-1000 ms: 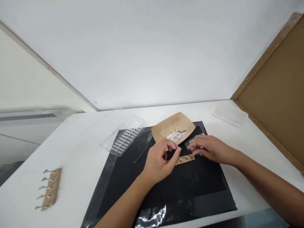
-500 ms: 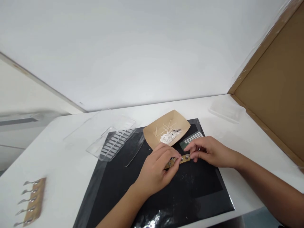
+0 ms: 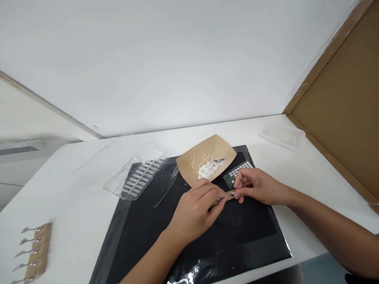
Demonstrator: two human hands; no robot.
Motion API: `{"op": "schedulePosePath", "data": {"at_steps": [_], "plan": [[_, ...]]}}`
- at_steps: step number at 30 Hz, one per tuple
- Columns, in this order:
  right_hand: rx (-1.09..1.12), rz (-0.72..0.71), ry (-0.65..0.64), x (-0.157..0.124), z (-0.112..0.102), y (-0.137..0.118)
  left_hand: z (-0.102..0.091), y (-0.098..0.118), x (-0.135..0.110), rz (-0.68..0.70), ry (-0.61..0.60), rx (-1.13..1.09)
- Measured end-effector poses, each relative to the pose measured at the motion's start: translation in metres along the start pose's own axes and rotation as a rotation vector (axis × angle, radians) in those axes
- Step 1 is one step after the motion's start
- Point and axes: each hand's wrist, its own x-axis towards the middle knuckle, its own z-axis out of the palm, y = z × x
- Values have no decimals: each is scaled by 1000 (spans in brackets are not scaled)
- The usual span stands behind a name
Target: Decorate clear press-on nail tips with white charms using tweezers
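Note:
Over a black mat [image 3: 177, 244], my left hand [image 3: 195, 209] is curled, its fingertips pinched on the near end of a small brown strip with metal studs [image 3: 230, 193]. My right hand [image 3: 254, 185] is closed on the strip's other end, thumb and forefinger pressed together there. Most of the strip is hidden by the fingers. Just behind the hands lie a dark card of small white tabs [image 3: 237, 172] and a brown paper tray [image 3: 204, 156] holding white bits and thin wooden sticks.
A clear plastic case with rows of white nail tips [image 3: 139, 179] lies at the mat's far left corner. A second brown strip with metal clips [image 3: 34, 252] sits at the table's near left. A clear lid [image 3: 281, 136] and a cardboard board [image 3: 343, 118] are on the right.
My hands have closed in on the strip from both ends; my right hand shifted left onto it. The view has drifted, so everything sits further left and higher.

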Motion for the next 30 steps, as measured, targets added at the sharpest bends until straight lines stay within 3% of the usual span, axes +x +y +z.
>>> {"op": "schedulePosePath", "data": {"at_steps": [15,30], "plan": [[-19,30,23,0,-1,-3,8,3,-1,-37,-11,59],[-58,-10,-42,4,-4,-1,19,-1,-2,-39,46,108]]}}
